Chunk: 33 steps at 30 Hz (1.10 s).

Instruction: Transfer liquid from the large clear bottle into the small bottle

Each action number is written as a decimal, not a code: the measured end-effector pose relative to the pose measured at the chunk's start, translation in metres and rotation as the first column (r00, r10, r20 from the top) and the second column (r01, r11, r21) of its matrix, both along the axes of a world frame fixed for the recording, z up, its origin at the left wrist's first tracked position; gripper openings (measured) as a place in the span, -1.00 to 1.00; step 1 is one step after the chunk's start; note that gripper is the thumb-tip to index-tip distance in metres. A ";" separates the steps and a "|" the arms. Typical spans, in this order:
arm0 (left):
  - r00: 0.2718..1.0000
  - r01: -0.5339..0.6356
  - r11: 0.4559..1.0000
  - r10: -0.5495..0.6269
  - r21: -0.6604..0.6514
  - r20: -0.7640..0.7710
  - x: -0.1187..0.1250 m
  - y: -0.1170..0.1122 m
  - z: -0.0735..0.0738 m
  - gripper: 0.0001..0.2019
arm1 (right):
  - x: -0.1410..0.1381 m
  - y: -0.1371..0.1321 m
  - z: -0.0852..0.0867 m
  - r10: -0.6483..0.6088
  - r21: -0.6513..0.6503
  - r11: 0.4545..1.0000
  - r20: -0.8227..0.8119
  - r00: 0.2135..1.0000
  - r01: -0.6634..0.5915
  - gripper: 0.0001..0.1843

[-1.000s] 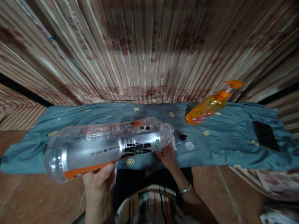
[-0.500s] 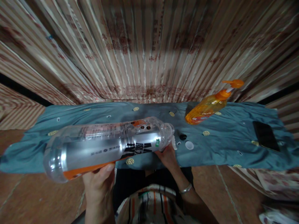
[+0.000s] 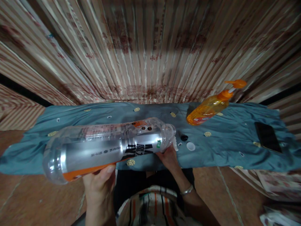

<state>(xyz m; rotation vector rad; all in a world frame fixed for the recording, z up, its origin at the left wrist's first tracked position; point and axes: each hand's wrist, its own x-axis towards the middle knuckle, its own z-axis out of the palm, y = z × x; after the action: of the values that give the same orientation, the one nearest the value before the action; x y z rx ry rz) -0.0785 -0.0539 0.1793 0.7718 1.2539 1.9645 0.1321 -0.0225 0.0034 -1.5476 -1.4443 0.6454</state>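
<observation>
A large clear plastic bottle (image 3: 94, 152) with a silver and orange label lies tilted across my view, its base to the left and its uncapped-looking neck to the right. My left hand (image 3: 101, 175) grips it from below near the base half, thumb against the orange edge. Around the neck end, my right hand (image 3: 167, 155) holds the bottle from underneath; most of its fingers are hidden behind it. Beside that hand shows a thin white piece (image 3: 175, 143), partly covered. Just right of the neck are a small black cap (image 3: 184, 137) and a round white cap (image 3: 190, 146).
An orange pump bottle (image 3: 207, 110) stands at the back right of the blue-green cloth (image 3: 225, 153). A black phone (image 3: 268, 137) lies at the right end. Behind the cloth hangs a pleated, patterned curtain (image 3: 150, 62).
The plastic bottle's base end has shifted very slightly to the left. Both hands keep the same hold, and the other things stay in place.
</observation>
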 end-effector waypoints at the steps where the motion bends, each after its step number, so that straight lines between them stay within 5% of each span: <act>1: 1.000 0.010 1.000 -0.010 -0.008 -0.005 0.000 -0.001 -0.001 -0.37 | 0.000 0.000 0.000 0.002 0.000 1.000 0.003 1.000 -0.002 -0.23; 9: 0.999 -0.017 1.000 0.018 0.010 -0.028 -0.002 -0.002 -0.010 -0.37 | 0.000 -0.001 -0.006 -0.019 0.002 1.000 0.023 1.000 0.019 -0.19; 21: 1.000 -0.001 1.000 0.001 -0.008 -0.012 0.001 -0.004 -0.005 -0.41 | 0.000 0.000 0.004 0.026 -0.006 1.000 -0.008 1.000 -0.026 -0.22; 33: 1.000 0.001 1.000 -0.001 0.002 -0.020 0.000 -0.001 -0.004 -0.46 | 0.000 -0.001 -0.005 -0.013 0.001 1.000 0.025 1.000 0.013 -0.19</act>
<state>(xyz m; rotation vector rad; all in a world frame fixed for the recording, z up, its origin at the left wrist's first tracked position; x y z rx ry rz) -0.0781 -0.0546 0.1755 0.7949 1.2634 1.9619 0.1318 -0.0234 -0.0019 -1.5687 -1.4518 0.6194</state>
